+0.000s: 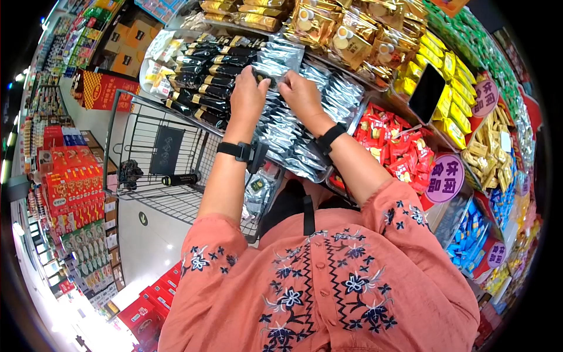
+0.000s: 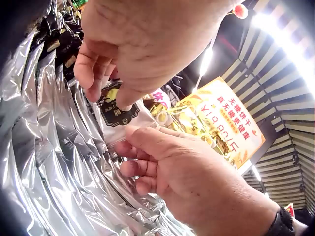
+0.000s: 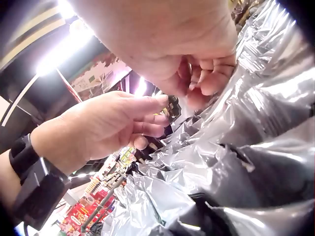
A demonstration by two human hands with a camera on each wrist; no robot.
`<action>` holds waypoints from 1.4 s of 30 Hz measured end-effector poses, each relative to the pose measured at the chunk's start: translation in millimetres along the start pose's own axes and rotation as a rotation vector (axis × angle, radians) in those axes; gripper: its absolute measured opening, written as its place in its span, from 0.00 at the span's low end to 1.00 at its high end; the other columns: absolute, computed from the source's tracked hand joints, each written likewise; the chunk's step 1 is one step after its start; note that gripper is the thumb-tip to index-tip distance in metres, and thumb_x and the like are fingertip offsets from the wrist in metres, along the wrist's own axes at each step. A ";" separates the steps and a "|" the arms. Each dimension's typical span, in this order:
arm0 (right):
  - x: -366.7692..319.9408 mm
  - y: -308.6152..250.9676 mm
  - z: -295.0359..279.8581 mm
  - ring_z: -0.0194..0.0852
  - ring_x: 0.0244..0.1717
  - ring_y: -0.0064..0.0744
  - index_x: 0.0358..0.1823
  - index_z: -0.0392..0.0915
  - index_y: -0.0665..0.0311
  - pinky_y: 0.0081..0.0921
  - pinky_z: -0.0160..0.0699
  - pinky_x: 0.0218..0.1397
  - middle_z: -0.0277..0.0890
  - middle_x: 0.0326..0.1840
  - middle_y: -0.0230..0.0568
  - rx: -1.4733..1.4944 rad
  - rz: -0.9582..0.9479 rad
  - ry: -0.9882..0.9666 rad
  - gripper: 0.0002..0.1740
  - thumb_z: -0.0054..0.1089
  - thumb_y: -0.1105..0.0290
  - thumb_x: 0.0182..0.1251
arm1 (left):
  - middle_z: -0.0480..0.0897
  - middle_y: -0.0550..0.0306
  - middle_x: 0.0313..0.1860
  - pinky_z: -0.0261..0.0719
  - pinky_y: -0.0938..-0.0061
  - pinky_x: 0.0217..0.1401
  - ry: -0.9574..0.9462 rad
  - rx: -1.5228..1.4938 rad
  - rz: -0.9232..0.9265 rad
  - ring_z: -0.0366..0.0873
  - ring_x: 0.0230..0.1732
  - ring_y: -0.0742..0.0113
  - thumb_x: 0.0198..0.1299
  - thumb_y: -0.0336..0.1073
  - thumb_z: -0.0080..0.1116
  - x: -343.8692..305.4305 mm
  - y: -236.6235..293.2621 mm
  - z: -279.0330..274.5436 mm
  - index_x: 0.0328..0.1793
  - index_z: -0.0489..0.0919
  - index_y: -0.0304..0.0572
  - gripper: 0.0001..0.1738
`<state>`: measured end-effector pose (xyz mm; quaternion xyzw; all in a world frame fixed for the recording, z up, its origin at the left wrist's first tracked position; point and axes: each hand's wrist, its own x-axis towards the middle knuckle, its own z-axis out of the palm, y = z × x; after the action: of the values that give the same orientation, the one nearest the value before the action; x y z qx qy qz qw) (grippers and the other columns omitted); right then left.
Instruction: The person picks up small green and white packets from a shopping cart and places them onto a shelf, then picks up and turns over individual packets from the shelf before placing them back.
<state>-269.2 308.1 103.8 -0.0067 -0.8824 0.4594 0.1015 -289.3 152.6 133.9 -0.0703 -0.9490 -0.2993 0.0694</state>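
Both hands meet over a bin of silver foil snack packets [image 1: 281, 126]. Between them is one silver packet with a black label [image 2: 117, 116], pinched at its labelled side by my left hand [image 1: 249, 97], the thumb lying over the label. The thumb and fingers of my right hand [image 1: 301, 95] pinch the plain silver edge of the same packet. From the right wrist, my left hand [image 3: 106, 120] shows at the dark label end, while my right hand [image 3: 172, 44] partly hides the packet. Rows of similar packets [image 2: 54, 142] lie close below the hands.
Black-wrapped packets [image 1: 217, 76] lie left of the silver ones, red packets [image 1: 384, 138] to the right, and gold packets [image 1: 346, 35] behind. A phone-like black screen [image 1: 427, 94] stands by yellow packets [image 1: 460, 111]. A wire shopping cart [image 1: 158, 158] is at the left.
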 end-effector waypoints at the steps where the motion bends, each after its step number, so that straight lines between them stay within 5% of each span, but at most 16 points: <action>1: 0.1 1.8 1.1 0.84 0.36 0.57 0.38 0.81 0.61 0.48 0.80 0.38 0.84 0.32 0.51 -0.017 -0.005 -0.012 0.09 0.63 0.63 0.67 | 0.80 0.31 0.56 0.82 0.51 0.53 -0.004 0.029 -0.006 0.81 0.54 0.34 0.64 0.41 0.68 -0.8 1.4 -0.4 0.67 0.71 0.28 0.32; 13: -6.6 -4.5 -15.2 0.87 0.38 0.54 0.44 0.81 0.64 0.44 0.83 0.42 0.87 0.36 0.51 0.133 0.099 -0.060 0.14 0.65 0.61 0.65 | 0.79 0.30 0.58 0.83 0.51 0.56 0.038 0.057 -0.026 0.81 0.57 0.32 0.65 0.42 0.68 -13.2 -1.4 -2.3 0.71 0.67 0.25 0.36; 24: -6.5 3.8 -9.6 0.88 0.39 0.53 0.44 0.80 0.66 0.41 0.84 0.43 0.87 0.35 0.51 0.263 0.147 -0.053 0.14 0.66 0.63 0.65 | 0.77 0.34 0.57 0.84 0.51 0.51 0.094 0.122 0.051 0.82 0.53 0.34 0.65 0.44 0.68 -12.5 13.7 -4.3 0.71 0.67 0.33 0.35; 29: -4.4 10.2 -12.9 0.88 0.37 0.52 0.41 0.79 0.67 0.41 0.84 0.42 0.87 0.33 0.51 0.280 0.146 0.030 0.13 0.66 0.64 0.66 | 0.77 0.35 0.62 0.81 0.53 0.58 0.062 0.119 -0.039 0.80 0.59 0.37 0.63 0.44 0.70 -14.4 11.0 -1.7 0.76 0.65 0.33 0.41; 34: 0.4 11.8 -15.2 0.88 0.30 0.43 0.44 0.80 0.71 0.36 0.85 0.37 0.87 0.32 0.48 0.309 0.167 -0.012 0.14 0.64 0.66 0.67 | 0.74 0.30 0.69 0.81 0.50 0.62 0.010 0.039 -0.086 0.77 0.65 0.32 0.64 0.44 0.70 -17.0 8.8 -2.6 0.77 0.62 0.31 0.43; 38: 0.6 -6.3 -23.1 0.86 0.27 0.28 0.48 0.78 0.76 0.25 0.83 0.30 0.84 0.34 0.44 0.514 0.183 -0.069 0.15 0.62 0.68 0.70 | 0.78 0.36 0.59 0.82 0.53 0.55 0.096 0.079 0.031 0.81 0.56 0.38 0.63 0.44 0.71 -15.6 4.9 2.0 0.77 0.63 0.31 0.43; 42: 2.6 -5.8 -20.5 0.87 0.27 0.31 0.48 0.79 0.75 0.26 0.84 0.31 0.85 0.34 0.46 0.493 0.210 -0.072 0.14 0.60 0.69 0.70 | 0.77 0.36 0.58 0.82 0.52 0.54 0.073 0.108 0.010 0.80 0.56 0.35 0.62 0.45 0.72 -12.4 10.1 1.1 0.76 0.64 0.33 0.43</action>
<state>-267.5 321.6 120.3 -0.0568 -0.7415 0.6683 0.0205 -275.5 160.3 136.5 -0.0602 -0.9603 -0.2497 0.1091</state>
